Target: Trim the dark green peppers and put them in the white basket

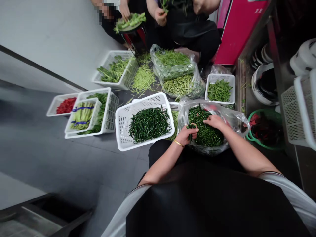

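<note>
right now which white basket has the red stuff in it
The small white basket at the far left, holding red chillies. The other white baskets all hold green vegetables.

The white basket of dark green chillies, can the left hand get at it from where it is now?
Probably yes. The left hand holds chillies at the bag edge, and the white basket sits open-topped right beside it with nothing between.

Clear plastic bag (229, 115): thin film, glossy, crinkled. Green chillies (206, 131) inside: smooth, slight sheen. White basket (123, 126): rigid perforated plastic, matt. Bracelet (178, 143) on left wrist: polished yellow metal. Floor (61, 158): grey, smooth, dull. Green basin (251, 136): plastic. Apron (209, 200): black, matt cloth.
</note>
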`<state>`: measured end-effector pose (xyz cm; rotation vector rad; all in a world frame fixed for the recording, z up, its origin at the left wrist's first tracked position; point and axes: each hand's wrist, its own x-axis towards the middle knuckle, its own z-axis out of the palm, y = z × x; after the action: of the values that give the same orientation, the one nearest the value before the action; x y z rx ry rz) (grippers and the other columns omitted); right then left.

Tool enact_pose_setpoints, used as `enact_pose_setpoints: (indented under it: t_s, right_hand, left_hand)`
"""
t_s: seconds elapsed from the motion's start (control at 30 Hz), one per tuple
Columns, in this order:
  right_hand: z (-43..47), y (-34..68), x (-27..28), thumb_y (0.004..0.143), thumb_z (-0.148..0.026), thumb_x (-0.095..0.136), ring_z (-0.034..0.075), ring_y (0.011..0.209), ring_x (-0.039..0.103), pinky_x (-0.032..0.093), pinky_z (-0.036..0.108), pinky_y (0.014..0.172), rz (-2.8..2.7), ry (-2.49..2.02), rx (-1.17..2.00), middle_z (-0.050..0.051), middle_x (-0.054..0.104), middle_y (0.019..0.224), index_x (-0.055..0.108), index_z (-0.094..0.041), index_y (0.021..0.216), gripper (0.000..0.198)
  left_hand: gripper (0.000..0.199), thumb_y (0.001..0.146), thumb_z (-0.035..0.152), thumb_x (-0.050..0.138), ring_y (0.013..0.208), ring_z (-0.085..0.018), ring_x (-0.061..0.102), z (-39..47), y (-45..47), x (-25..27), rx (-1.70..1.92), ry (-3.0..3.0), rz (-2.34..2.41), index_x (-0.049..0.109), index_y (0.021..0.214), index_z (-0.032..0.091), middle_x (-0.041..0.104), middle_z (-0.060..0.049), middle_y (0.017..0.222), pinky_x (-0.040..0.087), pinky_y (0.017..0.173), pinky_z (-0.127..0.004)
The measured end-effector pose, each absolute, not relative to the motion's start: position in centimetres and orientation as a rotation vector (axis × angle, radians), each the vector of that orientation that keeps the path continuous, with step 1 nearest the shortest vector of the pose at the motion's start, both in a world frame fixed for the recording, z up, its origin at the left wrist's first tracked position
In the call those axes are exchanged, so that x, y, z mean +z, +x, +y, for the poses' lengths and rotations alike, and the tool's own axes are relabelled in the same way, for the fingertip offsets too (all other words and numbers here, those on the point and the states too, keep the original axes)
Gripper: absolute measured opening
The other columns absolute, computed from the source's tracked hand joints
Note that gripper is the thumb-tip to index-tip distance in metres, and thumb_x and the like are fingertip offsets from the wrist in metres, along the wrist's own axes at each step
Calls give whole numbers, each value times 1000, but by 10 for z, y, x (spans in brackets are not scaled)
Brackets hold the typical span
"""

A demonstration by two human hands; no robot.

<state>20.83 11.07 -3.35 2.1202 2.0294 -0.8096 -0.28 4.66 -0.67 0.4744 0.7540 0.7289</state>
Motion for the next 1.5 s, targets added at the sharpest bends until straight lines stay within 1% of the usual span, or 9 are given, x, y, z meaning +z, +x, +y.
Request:
enact_pose_setpoints:
  t_s: [0.13, 0.27, 0.5, 0.67, 0.77, 1.0, 1.17, 1.33, 1.5]
  right_hand:
    - [115, 202, -27, 78, -41, 67, 16, 71, 61, 39, 25, 63, 2212, 2005, -896, 3, 71, 78, 72, -20, 76, 22]
    - [101, 207, -1, 78, -40, 65, 14, 66, 59, 39, 24, 62, 2494, 2052, -1155, -1, 71, 72, 73, -21, 76, 21]
    - [84, 217, 18, 84, -48, 54, 15, 58, 59, 41, 25, 60, 2324, 2342, -1173, 2, 66, 59, 71, -18, 79, 36]
    - [77, 209, -19, 82, -59, 55, 25, 86, 67, 46, 30, 70, 1968, 2213, -885, 15, 73, 94, 73, -14, 94, 50]
    - [85, 195, -36, 83, -50, 55, 26, 94, 67, 47, 31, 73, 1806, 2229, -854, 17, 71, 106, 74, -14, 100, 44]
    - [97, 206, -9, 79, -38, 57, 18, 75, 62, 43, 26, 66, 2197, 2450, -888, 6, 71, 78, 69, -18, 72, 24]
    - [77, 198, 22, 76, -53, 58, 13, 53, 52, 38, 24, 52, 2526, 2191, -1508, -1, 59, 55, 67, -17, 75, 37]
    - [46, 187, 13, 80, -64, 51, 11, 49, 51, 38, 21, 44, 2217, 2184, -2081, 0, 60, 63, 64, -17, 89, 50]
    - [10, 175, -2, 87, -56, 44, 11, 46, 48, 39, 23, 47, 2312, 1876, -1914, -3, 51, 52, 56, -19, 70, 42]
  left_hand:
    - [38, 52, 26, 86, 46, -4, 40, 51, -4, -6, 768, 563, 931, 64, 78, 11, 50, 4, 54, 29, 46, -21]
    - [45, 50, 19, 85, 60, -9, 55, 69, 10, -2, 853, 762, 1050, 70, 92, 12, 69, -4, 79, 36, 52, -22]
    - [38, 52, 19, 84, 51, -6, 48, 83, 34, -11, 856, 846, 1090, 69, 85, 11, 67, -1, 69, 35, 49, -22]
    - [38, 56, 23, 83, 48, -5, 47, 74, 6, -13, 970, 642, 1113, 66, 88, 11, 63, -1, 63, 35, 47, -20]
    - [40, 54, 24, 85, 48, -6, 49, 64, 0, -11, 915, 604, 1080, 65, 86, 11, 63, -1, 61, 36, 46, -20]
    - [42, 49, 25, 88, 53, -7, 52, 60, 9, -6, 948, 643, 1090, 63, 80, 12, 69, -5, 75, 38, 48, -21]
    - [44, 46, 25, 89, 51, -6, 50, 64, 26, 1, 972, 714, 983, 62, 79, 14, 63, 2, 65, 37, 50, -22]
    - [34, 58, 31, 84, 53, -6, 48, 56, 24, -2, 918, 610, 851, 68, 79, 11, 66, -3, 71, 40, 54, -23]
    - [36, 58, 33, 83, 50, -7, 47, 42, 10, -16, 845, 473, 866, 69, 80, 8, 61, -2, 61, 40, 52, -24]
